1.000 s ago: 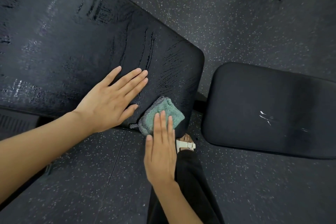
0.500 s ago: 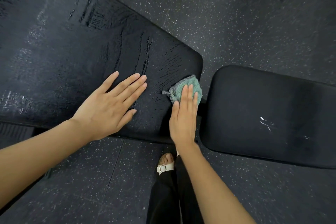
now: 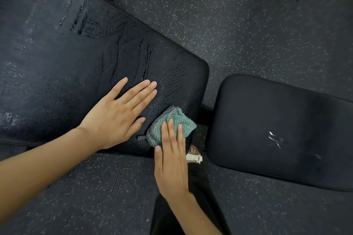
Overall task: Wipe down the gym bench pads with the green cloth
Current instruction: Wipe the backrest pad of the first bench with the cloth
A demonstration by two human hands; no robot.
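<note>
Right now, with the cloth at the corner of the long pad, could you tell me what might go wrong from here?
The green cloth sits at the near corner of the large pad under the flat right hand; it could slide off the edge toward the sandalled foot. The cracks beside the left hand may snag its loops. The seat pad with white marks could get skipped.
</note>
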